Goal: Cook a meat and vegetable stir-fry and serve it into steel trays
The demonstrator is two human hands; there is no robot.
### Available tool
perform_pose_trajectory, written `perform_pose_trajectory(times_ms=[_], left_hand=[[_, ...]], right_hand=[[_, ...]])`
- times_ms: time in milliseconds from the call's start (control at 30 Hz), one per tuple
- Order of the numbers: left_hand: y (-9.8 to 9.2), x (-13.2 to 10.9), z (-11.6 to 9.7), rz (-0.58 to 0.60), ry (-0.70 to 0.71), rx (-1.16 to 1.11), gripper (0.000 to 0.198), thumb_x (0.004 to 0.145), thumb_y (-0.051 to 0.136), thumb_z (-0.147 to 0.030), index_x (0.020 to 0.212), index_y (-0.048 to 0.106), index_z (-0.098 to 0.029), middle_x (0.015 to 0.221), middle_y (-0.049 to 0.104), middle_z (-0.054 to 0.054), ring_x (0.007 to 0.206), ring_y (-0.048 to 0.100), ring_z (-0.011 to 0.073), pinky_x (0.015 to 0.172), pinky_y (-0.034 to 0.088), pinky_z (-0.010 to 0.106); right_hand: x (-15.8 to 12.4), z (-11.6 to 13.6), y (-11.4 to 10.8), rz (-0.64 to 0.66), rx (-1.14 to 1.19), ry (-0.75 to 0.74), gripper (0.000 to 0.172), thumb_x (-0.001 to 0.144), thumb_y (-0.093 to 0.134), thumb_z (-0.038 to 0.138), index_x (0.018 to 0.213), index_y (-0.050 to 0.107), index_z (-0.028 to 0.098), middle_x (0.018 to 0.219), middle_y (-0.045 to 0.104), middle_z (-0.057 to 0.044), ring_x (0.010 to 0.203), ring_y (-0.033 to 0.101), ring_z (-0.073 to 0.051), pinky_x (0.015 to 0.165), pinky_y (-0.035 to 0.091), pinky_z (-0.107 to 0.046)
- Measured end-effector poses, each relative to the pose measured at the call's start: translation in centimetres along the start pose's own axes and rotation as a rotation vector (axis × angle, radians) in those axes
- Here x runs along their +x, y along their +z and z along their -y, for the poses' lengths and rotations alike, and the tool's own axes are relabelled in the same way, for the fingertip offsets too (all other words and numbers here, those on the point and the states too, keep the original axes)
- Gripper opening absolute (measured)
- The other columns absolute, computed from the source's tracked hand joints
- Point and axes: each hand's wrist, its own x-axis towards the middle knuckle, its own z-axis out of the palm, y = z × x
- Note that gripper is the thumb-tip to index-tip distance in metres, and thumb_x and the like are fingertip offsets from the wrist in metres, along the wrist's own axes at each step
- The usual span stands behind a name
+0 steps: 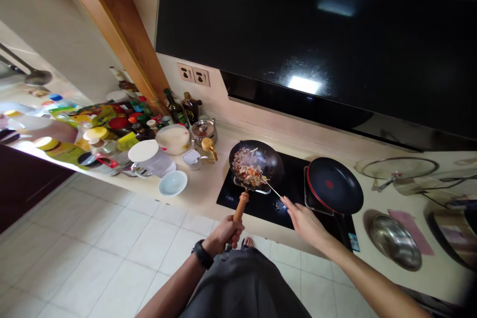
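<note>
A dark wok [274,161] rests tilted over the left side of the black cooktop [257,207], with chopped pinkish and orange food [249,169] gathered on its left side. My left hand [226,232] is closed around the wok's wooden handle [241,205]. Held in my right hand [303,221] is a thin utensil [274,190], which reaches over the wok's near rim into the food. Its far tip is too small to make out. To the right of the wok sits a black frying pan [337,184] with a red dot and red outer side; neither hand touches it.
Left of the cooktop are a pale blue bowl [173,183], a lidded pitcher [151,159], a steel pot [204,130] and many bottles. A glass lid [400,168] and a steel bowl [395,241] on a pink cloth [413,231] lie right. The range hood [309,35] hangs above.
</note>
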Motion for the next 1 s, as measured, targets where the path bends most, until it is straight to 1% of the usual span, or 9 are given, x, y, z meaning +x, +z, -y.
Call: perform_pose_trajectory(times_ms=[100, 333, 400, 533, 633, 733, 833, 900, 1000], left_hand=[[0.1, 0.0, 0.1, -0.003, 0.002, -0.012, 0.034, 0.065, 0.076, -0.027, 0.077, 0.043, -0.024, 0.053, 0.044, -0.012, 0.036, 0.032, 0.004, 0.036, 0.033, 0.019], [0.3, 0.3, 0.4, 0.011, 0.001, -0.017, 0.031, 0.067, 0.072, -0.023, 0.074, 0.041, -0.024, 0.053, 0.043, -0.011, 0.037, 0.034, 0.0043, 0.037, 0.033, 0.019], [0.3, 0.5, 0.7, 0.009, 0.001, -0.015, 0.032, 0.065, 0.071, -0.023, 0.074, 0.041, -0.024, 0.053, 0.042, -0.011, 0.038, 0.034, 0.0044, 0.036, 0.033, 0.019], [0.1, 1.0, 1.2, 0.007, 0.009, 0.014, 0.029, 0.066, 0.069, -0.021, 0.074, 0.041, -0.025, 0.051, 0.041, -0.011, 0.036, 0.032, 0.0047, 0.035, 0.033, 0.019], [-0.5, 1.4, 1.4, -0.007, 0.016, 0.029, 0.031, 0.068, 0.07, -0.023, 0.078, 0.041, -0.025, 0.051, 0.042, -0.012, 0.035, 0.032, 0.005, 0.035, 0.034, 0.02], [-1.3, 1.6, 1.3, -0.018, -0.002, 0.03, 0.037, 0.068, 0.075, -0.026, 0.081, 0.041, -0.025, 0.053, 0.043, -0.013, 0.035, 0.034, 0.0046, 0.036, 0.034, 0.019], [-2.0, 1.6, 1.0, -0.007, -0.009, 0.056, 0.04, 0.066, 0.077, -0.027, 0.079, 0.039, -0.025, 0.052, 0.044, -0.013, 0.036, 0.035, 0.0045, 0.035, 0.033, 0.018], [-2.4, 1.7, 0.7, 0.004, -0.021, 0.067, 0.04, 0.066, 0.077, -0.029, 0.078, 0.039, -0.025, 0.052, 0.044, -0.012, 0.036, 0.035, 0.0047, 0.035, 0.033, 0.017], [-3.2, 1.8, 0.3, 0.016, -0.049, 0.089, 0.039, 0.065, 0.077, -0.03, 0.079, 0.04, -0.025, 0.05, 0.046, -0.012, 0.034, 0.036, 0.0054, 0.035, 0.034, 0.018]], right_hand=[[-2.3, 0.4, 0.1, 0.018, -0.177, 0.026, 0.058, 0.103, 0.031, 0.018, 0.158, 0.047, 0.015, 0.109, 0.073, -0.017, 0.076, 0.071, -0.022, 0.073, 0.053, -0.033], [-4.1, 1.8, -5.7, 0.105, -0.331, -0.035, 0.064, 0.097, 0.038, 0.013, 0.16, 0.044, 0.02, 0.105, 0.07, -0.013, 0.074, 0.068, -0.021, 0.069, 0.051, -0.031], [-3.0, 3.3, -5.4, 0.18, -0.398, -0.029, 0.068, 0.093, 0.041, 0.01, 0.16, 0.043, 0.02, 0.106, 0.071, -0.014, 0.076, 0.07, -0.021, 0.069, 0.05, -0.03], [0.8, 4.9, -2.1, 0.236, -0.463, 0.088, 0.076, 0.086, 0.044, 0.001, 0.16, 0.043, 0.018, 0.113, 0.07, -0.019, 0.08, 0.073, -0.023, 0.07, 0.049, -0.029], [2.7, 2.3, -0.9, 0.086, -0.278, 0.119, 0.065, 0.095, 0.041, 0.009, 0.158, 0.046, 0.02, 0.118, 0.072, -0.017, 0.088, 0.074, -0.023, 0.079, 0.053, -0.031], [3.5, -2.6, -2.0, -0.084, 0.108, 0.065, 0.05, 0.103, 0.04, 0.028, 0.148, 0.059, 0.018, 0.115, 0.075, -0.014, 0.1, 0.072, -0.024, 0.09, 0.054, -0.034], [4.8, -6.6, -3.4, -0.155, 0.407, 0.196, 0.052, 0.101, 0.048, 0.035, 0.144, 0.062, 0.011, 0.09, 0.074, -0.009, 0.075, 0.067, -0.019, 0.071, 0.053, -0.03], [6.6, -8.0, -4.0, -0.169, 0.586, 0.336, 0.054, 0.099, 0.052, 0.034, 0.146, 0.06, 0.009, 0.075, 0.065, -0.002, 0.054, 0.052, -0.012, 0.052, 0.042, -0.024], [10.3, -8.7, -4.9, -0.102, 0.834, 0.481, 0.057, 0.096, 0.059, 0.034, 0.148, 0.057, 0.01, 0.068, 0.053, 0.004, 0.044, 0.031, -0.006, 0.041, 0.02, -0.02]])
